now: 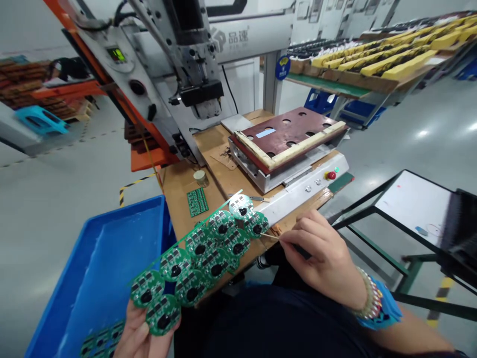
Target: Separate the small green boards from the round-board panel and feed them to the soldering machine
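Note:
A green panel of round circuit boards (pixel 201 248), each with a black blob, slants upward across the middle of the view. My left hand (pixel 143 330) grips its near lower end, thumb on the edge. In my right hand (pixel 316 253), thumb and forefinger pinch a thin pale stick (pixel 271 236). The stick's tip meets or lies just beside the round board at the panel's far right end; whether they touch I cannot tell. Past the panel, a smaller green circuit panel (pixel 197 201) lies on the brown worktop (pixel 175 179), near a small lidded jar (pixel 200 178).
A machine head (pixel 201 94) hangs over the bench, behind a dark red fixture plate (pixel 288 132) with holes. Its front rail carries a red button (pixel 331 175). At left stands a blue bin (pixel 112 248) holding more green boards. A white-topped stand (pixel 410 204) is at right.

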Motion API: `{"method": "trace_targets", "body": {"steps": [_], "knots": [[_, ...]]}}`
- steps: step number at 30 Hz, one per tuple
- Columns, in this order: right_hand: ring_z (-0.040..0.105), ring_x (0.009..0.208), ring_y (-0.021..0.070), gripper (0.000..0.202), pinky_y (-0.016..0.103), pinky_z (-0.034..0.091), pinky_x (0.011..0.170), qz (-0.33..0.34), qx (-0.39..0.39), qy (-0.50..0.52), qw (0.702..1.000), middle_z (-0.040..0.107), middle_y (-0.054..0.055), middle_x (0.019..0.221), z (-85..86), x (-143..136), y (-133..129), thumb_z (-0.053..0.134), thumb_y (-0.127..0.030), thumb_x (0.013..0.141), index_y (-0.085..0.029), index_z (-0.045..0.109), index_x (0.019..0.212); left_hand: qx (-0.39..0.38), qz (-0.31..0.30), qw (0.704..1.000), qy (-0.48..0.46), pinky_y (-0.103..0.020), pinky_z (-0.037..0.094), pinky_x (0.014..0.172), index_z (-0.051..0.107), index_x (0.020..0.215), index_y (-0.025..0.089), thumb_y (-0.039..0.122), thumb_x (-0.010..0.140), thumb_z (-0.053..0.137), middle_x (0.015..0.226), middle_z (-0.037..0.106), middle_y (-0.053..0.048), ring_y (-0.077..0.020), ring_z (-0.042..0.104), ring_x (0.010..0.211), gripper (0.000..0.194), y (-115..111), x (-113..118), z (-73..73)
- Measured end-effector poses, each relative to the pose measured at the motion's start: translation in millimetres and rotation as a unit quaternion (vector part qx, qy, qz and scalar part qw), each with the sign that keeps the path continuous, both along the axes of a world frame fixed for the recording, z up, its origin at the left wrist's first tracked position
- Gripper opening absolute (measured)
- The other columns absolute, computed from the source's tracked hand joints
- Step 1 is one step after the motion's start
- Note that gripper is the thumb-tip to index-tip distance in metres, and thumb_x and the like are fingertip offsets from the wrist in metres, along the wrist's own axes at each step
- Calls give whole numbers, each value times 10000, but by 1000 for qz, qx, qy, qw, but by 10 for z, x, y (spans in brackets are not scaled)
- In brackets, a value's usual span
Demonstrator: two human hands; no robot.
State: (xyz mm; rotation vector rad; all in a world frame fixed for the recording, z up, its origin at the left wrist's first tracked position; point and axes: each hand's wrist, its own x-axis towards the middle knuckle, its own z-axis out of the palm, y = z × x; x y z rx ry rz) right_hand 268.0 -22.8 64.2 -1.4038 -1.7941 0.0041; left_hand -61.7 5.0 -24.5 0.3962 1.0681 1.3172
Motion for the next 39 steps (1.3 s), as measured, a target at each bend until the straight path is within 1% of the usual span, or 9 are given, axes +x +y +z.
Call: {"method": "trace_targets", "body": {"steps": [4, 13, 19, 23, 27, 30, 33, 36, 39], "knots": [[433, 653, 147, 120, 298, 381, 606, 0, 8, 9, 1000, 516, 20, 632, 20, 2, -13, 541, -77, 768, -172, 609, 795, -27, 29, 999, -17, -296, 582, 678, 643, 1042, 335, 210, 637, 640, 912, 750, 45, -201, 695, 744, 425, 11, 37, 30], [443, 660, 149, 116, 298, 384, 598, -1, 0, 2, 1000, 515, 21, 630, 32, -16, 6, 540, -95, 772, -174, 622, 793, 16, -19, 1000, -12, -310, 579, 687, 642, 1042, 308, 179, 628, 627, 899, 752, 22, -208, 695, 732, 434, 30, -29, -21], [441, 650, 145, 123, 297, 385, 598, -1, 6, 1, 1000, 519, 16, 630, 22, 9, -7, 539, -87, 768, -176, 618, 798, 10, 7, 1000, -16, -279, 581, 643, 622, 1074, 326, 180, 629, 631, 825, 752, 56, -187, 690, 723, 468, 45, 18, 29], [436, 649, 145, 120, 300, 388, 602, -4, 14, 8, 1000, 515, 19, 627, 28, 32, -12, 552, -68, 755, -170, 609, 783, 0, 1, 1000, -4, -277, 579, 652, 601, 1118, 341, 195, 673, 611, 949, 742, 57, -187, 686, 787, 468, 38, 47, 40], [433, 644, 143, 128, 299, 392, 604, -8, 21, 11, 1000, 509, 13, 618, 36, 39, 2, 548, -62, 753, -175, 602, 776, 19, 2, 1000, -3, -290, 585, 646, 643, 1030, 314, 216, 645, 627, 878, 751, 44, -200, 688, 742, 398, 26, 44, 6], [445, 649, 145, 134, 300, 402, 606, -11, 22, 16, 1000, 523, 15, 628, 36, 31, 12, 542, -72, 758, -185, 607, 789, -3, 15, 1000, -16, -302, 587, 655, 653, 985, 324, 238, 692, 605, 844, 751, 50, -194, 689, 704, 309, 16, 36, -10], [445, 637, 143, 133, 298, 398, 597, -17, 20, 15, 1000, 523, 12, 620, 33, 25, 11, 539, -81, 761, -191, 608, 788, -19, 25, 999, -10, -294, 591, 612, 656, 968, 322, 225, 676, 606, 825, 752, 53, -197, 689, 703, 312, 13, 21, -24], [439, 629, 140, 136, 296, 393, 599, -13, 19, 10, 1000, 515, 5, 612, 29, 26, 5, 535, -77, 758, -193, 602, 780, -16, 33, 999, -4, -274, 585, 644, 654, 992, 323, 229, 672, 611, 862, 751, 49, -192, 688, 761, 336, 13, 4, -41], [436, 640, 141, 138, 297, 386, 602, -9, 14, 9, 1000, 509, 4, 616, 23, 27, -5, 530, -71, 755, -194, 591, 771, -15, 15, 1000, -10, -284, 578, 699, 654, 999, 320, 236, 686, 612, 891, 749, 43, -189, 687, 767, 327, 10, -5, -42]]}}
